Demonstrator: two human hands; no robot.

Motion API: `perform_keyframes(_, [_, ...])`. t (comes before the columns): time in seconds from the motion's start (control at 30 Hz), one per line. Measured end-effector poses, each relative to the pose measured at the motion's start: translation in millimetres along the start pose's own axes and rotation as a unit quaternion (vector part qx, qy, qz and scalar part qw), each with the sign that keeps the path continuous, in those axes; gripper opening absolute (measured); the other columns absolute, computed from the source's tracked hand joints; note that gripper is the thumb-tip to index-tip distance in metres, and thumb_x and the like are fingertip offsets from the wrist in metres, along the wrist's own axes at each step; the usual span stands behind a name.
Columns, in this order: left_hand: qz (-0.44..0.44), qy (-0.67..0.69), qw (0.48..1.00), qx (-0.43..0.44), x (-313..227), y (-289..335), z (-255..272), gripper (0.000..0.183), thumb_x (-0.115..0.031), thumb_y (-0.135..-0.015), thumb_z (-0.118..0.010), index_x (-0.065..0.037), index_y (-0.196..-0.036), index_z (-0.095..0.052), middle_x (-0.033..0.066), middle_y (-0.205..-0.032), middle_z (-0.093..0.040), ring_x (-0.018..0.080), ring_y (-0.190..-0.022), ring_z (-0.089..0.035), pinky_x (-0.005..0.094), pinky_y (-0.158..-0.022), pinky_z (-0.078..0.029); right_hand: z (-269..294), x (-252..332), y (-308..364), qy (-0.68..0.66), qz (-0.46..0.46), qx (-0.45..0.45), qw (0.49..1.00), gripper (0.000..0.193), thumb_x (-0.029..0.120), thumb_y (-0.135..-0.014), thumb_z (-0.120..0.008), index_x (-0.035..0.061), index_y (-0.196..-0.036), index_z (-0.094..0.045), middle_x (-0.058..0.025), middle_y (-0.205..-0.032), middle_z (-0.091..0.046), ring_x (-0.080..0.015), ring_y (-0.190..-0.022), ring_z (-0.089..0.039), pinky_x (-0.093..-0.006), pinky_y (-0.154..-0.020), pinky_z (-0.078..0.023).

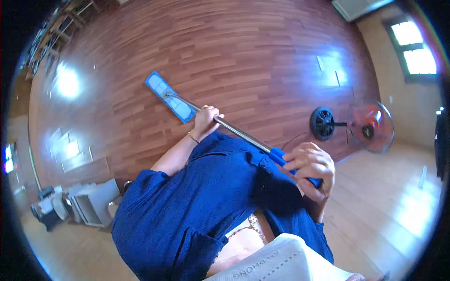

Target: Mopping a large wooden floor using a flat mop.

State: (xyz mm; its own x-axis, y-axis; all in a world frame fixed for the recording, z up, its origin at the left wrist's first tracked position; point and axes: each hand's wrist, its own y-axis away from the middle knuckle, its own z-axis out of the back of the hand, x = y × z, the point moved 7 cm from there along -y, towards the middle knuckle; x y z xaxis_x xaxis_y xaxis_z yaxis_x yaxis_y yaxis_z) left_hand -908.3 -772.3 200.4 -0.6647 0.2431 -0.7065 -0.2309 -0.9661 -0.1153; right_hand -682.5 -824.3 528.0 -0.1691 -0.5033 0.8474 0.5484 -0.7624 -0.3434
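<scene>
A flat mop with a blue rectangular head [169, 97] lies against the wood-look floor, left of centre. Its metal pole [243, 135] slants down to the right across the front of my body. Partway along the pole, my left hand [206, 121] is wrapped round the metal. Near the top end, my right hand [311, 166] closes over the blue handle grip [280, 157], whose tip shows below the fingers. The mop head's pad looks pale blue with a darker blue fringe.
A standing fan [370, 126] with a round black base [322, 123] is at the right. Grey-white bins or boxes [91, 203] are at the lower left. Wooden furniture [54, 33] lines the far left, and a window [412, 49] is in the right wall. Reddish-brown floor [225, 51] stretches ahead.
</scene>
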Motion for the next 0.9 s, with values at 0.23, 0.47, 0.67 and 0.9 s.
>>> perform_keyframes(0.23, [-0.163, 0.068, 0.979, 0.097, 39.8, 52.1, 19.4, 0.031, -0.033, -0.078, -0.07, -0.01, -0.062, -0.055, 0.0121, -0.064, -0.058, 0.0324, -0.069, -0.059, 0.0429, -0.065, -0.048, -159.0, 82.8, 0.7, 0.131, -0.002, -0.049, 0.99, 0.007, 0.013, -0.064, -0.061, 0.0077, -0.067, -0.057, -0.0118, -0.079, -0.069, -0.0272, -0.079, -0.069, -0.0412, -0.07, -0.05])
perform_keyframes(0.47, [-0.262, 0.09, 0.919, 0.28, 94.7, 13.6, 9.7, 0.039, -0.048, -0.08, -0.065, -0.01, -0.072, -0.062, 0.0103, -0.074, -0.062, 0.0318, -0.085, -0.062, 0.0445, -0.072, -0.051, -262.1, 91.2, -90.4, 0.28, -0.06, -0.15, 0.946, 0.015, 0.018, -0.069, -0.061, 0.0079, -0.06, -0.053, -0.0096, -0.07, -0.067, -0.025, -0.071, -0.069, -0.0389, -0.065, -0.049])
perform_keyframes(0.67, [-0.35, 0.154, 0.855, 0.35, 94.0, -20.8, 39.5, 0.007, -0.016, -0.069, -0.065, -0.013, -0.075, -0.065, 0.0089, -0.081, -0.065, 0.0296, -0.092, -0.064, 0.0435, -0.075, -0.053, -302.5, 103.3, -188.2, 0.357, -0.125, -0.139, 0.915, 0.021, 0.025, -0.075, -0.06, 0.0072, -0.065, -0.055, -0.0105, -0.069, -0.067, -0.0262, -0.07, -0.068, -0.0433, -0.072, -0.048])
perform_keyframes(0.9, [-0.439, -0.004, 0.799, 0.41, 116.4, -70.8, 74.1, 0.017, -0.017, -0.07, -0.064, -0.02, -0.087, -0.067, 0.0014, -0.084, -0.064, 0.0233, -0.091, -0.063, 0.0419, -0.069, -0.047, -312.6, 101.3, -267.8, 0.402, -0.047, -0.139, 0.904, 0.035, 0.042, -0.084, -0.063, 0.0083, -0.091, -0.06, -0.0099, -0.074, -0.066, -0.0278, -0.072, -0.067, -0.044, -0.07, -0.048])
